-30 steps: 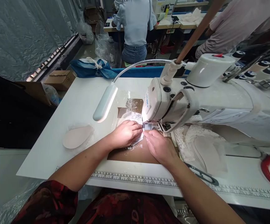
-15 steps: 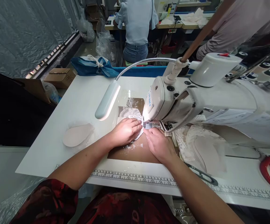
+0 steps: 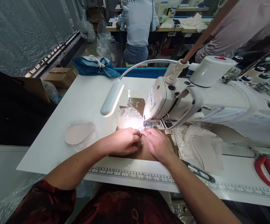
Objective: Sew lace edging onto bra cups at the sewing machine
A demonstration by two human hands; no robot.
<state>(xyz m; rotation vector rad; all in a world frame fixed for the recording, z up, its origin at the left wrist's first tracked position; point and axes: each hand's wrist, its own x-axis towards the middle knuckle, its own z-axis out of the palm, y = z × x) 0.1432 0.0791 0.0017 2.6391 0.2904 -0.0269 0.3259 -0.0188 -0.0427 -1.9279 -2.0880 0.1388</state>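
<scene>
Lace piece (image 3: 130,119) lies just beyond left hand (image 3: 123,141) and right hand (image 3: 158,144), both pinching its near edge.

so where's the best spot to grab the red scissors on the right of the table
By the red handle loops of the red scissors, probably with the right hand coming from the near table edge. The loops lie flat and bare on the table top, facing the open front side, while the blades run off toward the frame edge, so only the handles are free to take.

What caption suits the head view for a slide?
Left hand and right hand pinch white lace fabric at the sewing machine needle.
</scene>
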